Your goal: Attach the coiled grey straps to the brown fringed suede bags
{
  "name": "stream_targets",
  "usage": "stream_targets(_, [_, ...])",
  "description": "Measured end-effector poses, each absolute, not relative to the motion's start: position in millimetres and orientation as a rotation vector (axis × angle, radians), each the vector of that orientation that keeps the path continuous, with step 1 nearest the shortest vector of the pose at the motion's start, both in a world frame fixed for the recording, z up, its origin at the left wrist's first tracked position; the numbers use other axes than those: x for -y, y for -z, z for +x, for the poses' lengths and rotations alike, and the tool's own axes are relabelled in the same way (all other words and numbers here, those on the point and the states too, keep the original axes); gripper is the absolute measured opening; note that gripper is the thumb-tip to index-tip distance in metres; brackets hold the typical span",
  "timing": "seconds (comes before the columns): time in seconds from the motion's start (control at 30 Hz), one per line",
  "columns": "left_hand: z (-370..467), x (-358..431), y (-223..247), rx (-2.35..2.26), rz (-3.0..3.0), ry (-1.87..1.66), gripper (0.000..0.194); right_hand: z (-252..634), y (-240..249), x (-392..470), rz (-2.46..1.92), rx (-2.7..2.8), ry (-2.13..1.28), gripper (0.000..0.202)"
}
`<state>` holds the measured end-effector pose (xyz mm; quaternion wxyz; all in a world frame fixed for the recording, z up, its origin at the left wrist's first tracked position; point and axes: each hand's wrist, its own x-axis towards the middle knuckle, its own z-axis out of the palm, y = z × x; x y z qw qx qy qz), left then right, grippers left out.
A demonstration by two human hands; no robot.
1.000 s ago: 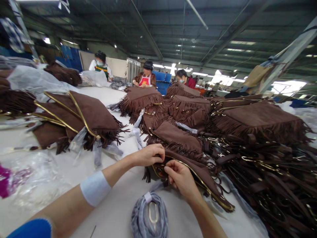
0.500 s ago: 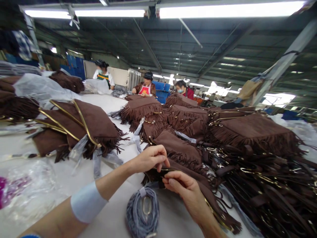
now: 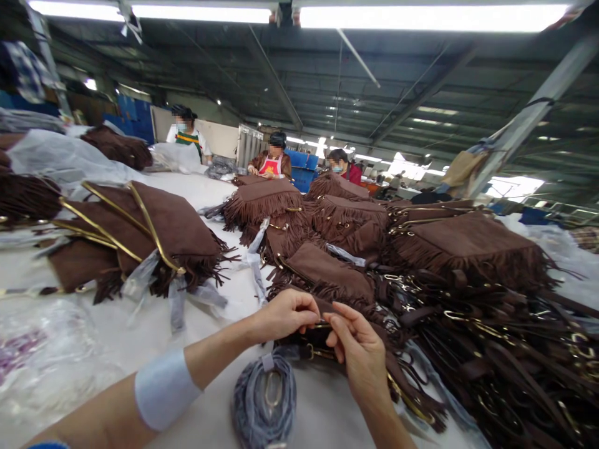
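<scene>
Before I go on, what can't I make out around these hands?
In the head view:
- Whatever lies between the fingertips of the left hand and right hand: too small, covered by the fingers.
- Part of the brown bag under them: hidden by the right hand and forearm.
- The strap pile's far end: cut off by the right edge.
- Purple print: blurred behind crinkled clear plastic.

We see bright tube lights (image 3: 433, 17) at twelve o'clock, a dark ceiling (image 3: 318, 68) behind them, a slanting post (image 3: 533, 120) at two, a pale wall (image 3: 219, 135) near ten.
</scene>
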<state>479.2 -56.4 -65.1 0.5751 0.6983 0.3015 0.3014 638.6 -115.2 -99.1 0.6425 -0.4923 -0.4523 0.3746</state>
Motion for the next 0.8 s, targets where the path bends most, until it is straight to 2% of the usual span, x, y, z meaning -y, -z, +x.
stream_targets(0.2, [483.1, 61.8, 69.7, -0.661, 1.479, -0.57, 0.017, 638.3, 104.9, 115.4, -1.142, 1.061, -0.848, 0.044])
stream_targets(0.33, [484.8, 57.7, 77.6, -0.596, 1.36, -0.617, 0.026, 639.6, 106.1, 114.8, -1.157, 1.044, -0.87, 0.047])
stream_targets(0.5, [485.4, 53.9, 83.4, -0.597, 1.283, -0.666, 0.034, 641.8, 103.0, 114.6, -1.122, 1.054, -0.879, 0.039])
stream_targets(0.8, [487.0, 57.4, 82.1, -0.57, 1.313, -0.646, 0.029, 644.9, 107.8, 112.9, -1.158, 1.226, -0.837, 0.031])
